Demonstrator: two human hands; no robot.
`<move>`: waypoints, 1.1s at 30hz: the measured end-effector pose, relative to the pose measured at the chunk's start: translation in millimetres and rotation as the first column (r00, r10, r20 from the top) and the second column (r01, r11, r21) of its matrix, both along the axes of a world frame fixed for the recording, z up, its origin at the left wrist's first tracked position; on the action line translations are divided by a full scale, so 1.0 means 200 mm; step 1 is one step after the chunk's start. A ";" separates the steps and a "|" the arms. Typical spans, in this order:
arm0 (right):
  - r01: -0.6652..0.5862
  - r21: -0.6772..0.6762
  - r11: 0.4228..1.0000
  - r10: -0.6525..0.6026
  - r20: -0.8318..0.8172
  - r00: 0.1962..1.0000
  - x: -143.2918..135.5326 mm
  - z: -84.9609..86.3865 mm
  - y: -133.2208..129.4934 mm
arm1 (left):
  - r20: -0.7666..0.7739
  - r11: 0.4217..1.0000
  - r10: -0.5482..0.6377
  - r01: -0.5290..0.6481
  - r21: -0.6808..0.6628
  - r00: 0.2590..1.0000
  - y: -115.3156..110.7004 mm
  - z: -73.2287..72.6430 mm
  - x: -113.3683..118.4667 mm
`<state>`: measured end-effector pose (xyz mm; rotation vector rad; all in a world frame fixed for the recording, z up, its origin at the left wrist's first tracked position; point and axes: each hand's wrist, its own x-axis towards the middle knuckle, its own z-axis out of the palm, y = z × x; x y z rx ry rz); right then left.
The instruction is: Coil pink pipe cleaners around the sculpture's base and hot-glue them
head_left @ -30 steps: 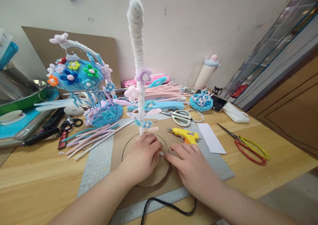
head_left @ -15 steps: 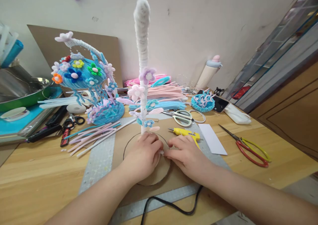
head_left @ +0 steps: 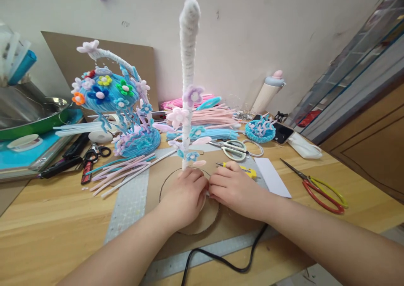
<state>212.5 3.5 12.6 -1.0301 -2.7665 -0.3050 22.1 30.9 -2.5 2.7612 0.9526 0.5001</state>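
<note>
A white fuzzy pipe-cleaner stem (head_left: pixel 187 63) stands upright, with pastel flowers and leaves along its lower half. My left hand (head_left: pixel 186 193) is closed at the stem's foot and covers it. My right hand (head_left: pixel 236 189) is closed too, its fingertips meeting those of my left. Between them shows a small whitish bit, mostly hidden. Both hands are over a cardboard disc (head_left: pixel 202 225) with a dark edge, lying on a larger cardboard sheet (head_left: pixel 233 225). Behind my right hand, partly covered, lies a yellow glue gun (head_left: pixel 249 171).
A blue flowered pipe-cleaner piece (head_left: pixel 110 96) stands at left, with loose pipe cleaners (head_left: pixel 126 172) in front. Pale-handled scissors (head_left: pixel 235 150), red-and-yellow scissors (head_left: pixel 325 193) and a white card (head_left: pixel 272 178) lie to the right. A black cord (head_left: pixel 221 260) curves across the front.
My right hand has closed up, its fingers curling in against my left fingertips, and covers more of the glue gun. The whole view has shifted slightly.
</note>
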 end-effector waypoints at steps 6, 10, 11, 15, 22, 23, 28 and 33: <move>-0.159 0.101 0.982 0.151 0.081 0.985 0.03 0.02 0.02 | -0.005 1.000 0.002 -0.002 0.001 1.000 0.00 0.00 0.00; -0.219 0.163 0.962 0.205 0.100 0.974 0.03 0.02 0.02 | -0.005 1.000 0.000 0.000 -0.002 1.000 0.00 -0.01 0.00; -0.229 0.173 0.958 0.213 0.107 0.971 0.03 0.02 0.02 | -0.005 1.000 -0.001 0.001 -0.002 1.000 0.00 -0.01 0.00; -0.243 0.184 0.952 0.229 0.094 0.969 0.04 0.01 0.02 | 0.000 1.000 -0.001 0.001 -0.005 1.000 0.00 -0.01 0.00; -0.226 0.153 0.962 0.217 0.073 0.973 0.04 0.01 0.03 | 0.003 1.000 0.000 0.000 -0.013 1.000 -0.01 -0.01 0.00; -0.229 0.142 0.963 0.221 0.075 0.973 0.04 0.01 0.03 | 0.004 1.000 -0.001 0.001 -0.013 1.000 -0.01 -0.02 0.00; -0.252 0.073 0.965 0.247 0.070 0.966 0.03 0.02 0.06 | 0.012 1.000 -0.004 0.004 -0.009 1.000 0.00 -0.02 0.00; -0.224 0.028 0.974 0.223 0.039 0.974 0.02 0.02 0.07 | 0.020 1.000 -0.003 0.003 0.002 1.000 0.00 -0.02 0.00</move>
